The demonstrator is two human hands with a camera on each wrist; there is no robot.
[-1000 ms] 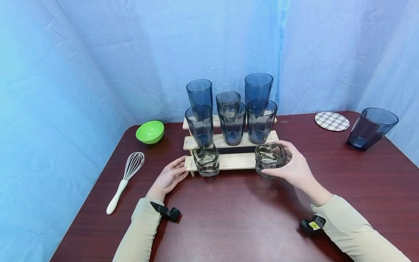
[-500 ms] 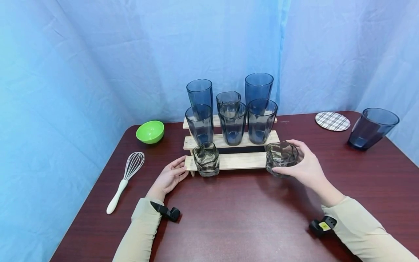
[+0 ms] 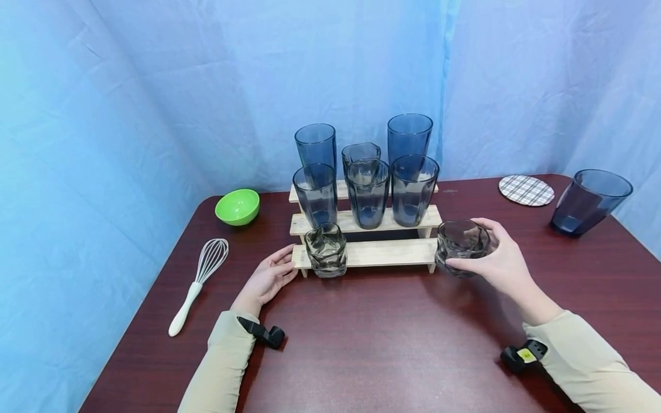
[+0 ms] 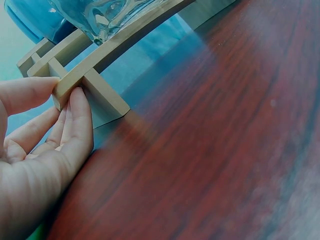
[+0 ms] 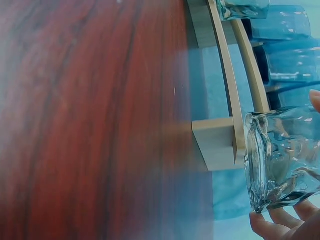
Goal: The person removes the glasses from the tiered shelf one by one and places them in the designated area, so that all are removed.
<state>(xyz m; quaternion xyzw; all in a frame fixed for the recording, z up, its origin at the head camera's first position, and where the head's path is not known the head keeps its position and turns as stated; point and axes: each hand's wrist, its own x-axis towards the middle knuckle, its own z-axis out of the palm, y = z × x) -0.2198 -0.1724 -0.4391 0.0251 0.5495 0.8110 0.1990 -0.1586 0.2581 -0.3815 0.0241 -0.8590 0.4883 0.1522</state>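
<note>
Gripping is seen at the right hand [image 3: 498,261]: fingers are curled round a short clear glass [image 3: 461,246], held just off the right end of the wooden stepped rack [image 3: 384,252], above the table [image 3: 387,344]. In the right wrist view the glass [image 5: 280,160] is seen close to the rack's end post, apparently not resting on it. The left hand [image 3: 268,278] is laid with straight fingers against the rack's left end, nothing being gripped; the fingers [image 4: 80,115] are touching the lowest slat. A second short glass [image 3: 325,249] is stood at the left end of the lowest step; tall blue tumblers [image 3: 368,192] are crowded on the upper steps. Risk, as judged: the held glass could be knocked against the rack end, the rack jolted and the tumblers toppled. The wavy glass wall could also be lost from the grip.
</note>
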